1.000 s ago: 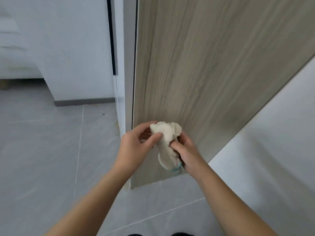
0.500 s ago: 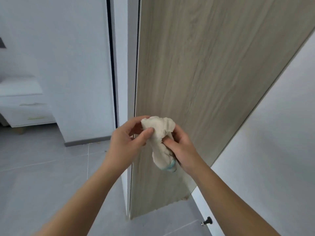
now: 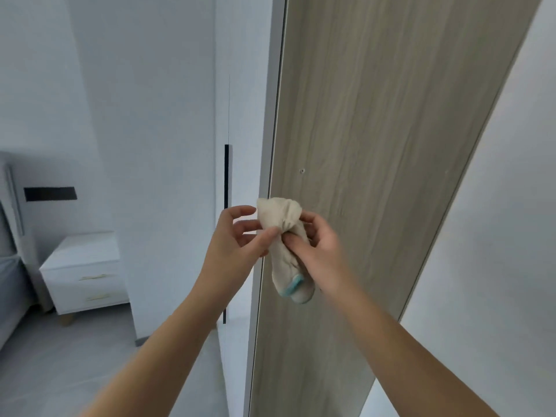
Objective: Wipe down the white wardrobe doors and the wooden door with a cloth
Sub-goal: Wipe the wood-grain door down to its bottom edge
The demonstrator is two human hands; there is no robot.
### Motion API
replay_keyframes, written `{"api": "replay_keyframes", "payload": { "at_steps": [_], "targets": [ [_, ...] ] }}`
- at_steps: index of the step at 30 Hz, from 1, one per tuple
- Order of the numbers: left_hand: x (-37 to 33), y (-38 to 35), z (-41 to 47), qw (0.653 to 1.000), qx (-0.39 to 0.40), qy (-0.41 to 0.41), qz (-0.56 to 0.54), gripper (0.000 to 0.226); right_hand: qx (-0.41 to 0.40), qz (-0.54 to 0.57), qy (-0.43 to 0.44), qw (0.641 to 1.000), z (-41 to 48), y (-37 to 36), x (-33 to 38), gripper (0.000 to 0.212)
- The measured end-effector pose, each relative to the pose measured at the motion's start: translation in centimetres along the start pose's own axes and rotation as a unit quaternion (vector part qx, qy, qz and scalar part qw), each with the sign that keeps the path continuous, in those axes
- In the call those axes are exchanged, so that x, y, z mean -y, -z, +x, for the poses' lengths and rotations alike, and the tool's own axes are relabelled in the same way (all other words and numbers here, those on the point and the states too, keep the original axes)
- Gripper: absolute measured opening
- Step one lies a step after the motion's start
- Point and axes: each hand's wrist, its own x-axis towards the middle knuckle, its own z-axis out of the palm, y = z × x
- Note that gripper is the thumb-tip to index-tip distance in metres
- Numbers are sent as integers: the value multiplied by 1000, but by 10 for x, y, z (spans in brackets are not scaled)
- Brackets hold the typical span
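Beige cloth (one), two hands pinching

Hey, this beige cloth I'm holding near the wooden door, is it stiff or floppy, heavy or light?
Probably floppy: the cloth bunches up top and sags below the pinch. Likely light: the left hand and right hand hold it between thumbs and fingers.

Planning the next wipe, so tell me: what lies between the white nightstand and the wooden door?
In the head view, the white wardrobe doors with a black handle strip lie between the nightstand and the wooden door.
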Motion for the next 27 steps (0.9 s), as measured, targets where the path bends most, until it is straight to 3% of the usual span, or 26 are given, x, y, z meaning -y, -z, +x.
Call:
{"api": "replay_keyframes", "payload": {
  "at_steps": [2,7,11,14,18,22,27],
  "targets": [
    [-16,0,9,1000,4,-16,-2,54,-25,-19,25,999,12,-5,22,22],
    [-40,-2,41,996,-50,-75,-8,23,-9,-78,79,994,46,-15,54,21],
    [-51,-1,78,988,-97,-119,-30,15,16,-145,188,971,77,-10,73,11],
    [-50,9,116,975,-172,-136,-34,12,-56,-224,333,914,102,-7,90,19],
    [-43,9,169,960,-216,-178,-7,18,-186,-339,461,799,150,-20,116,34],
    [-49,0,209,947,-177,-267,-23,37,-245,-423,491,721,189,-45,141,52],
    [-52,-1,263,888,-100,-446,58,48,-325,-517,448,653,228,-71,159,56]
  ]
}}
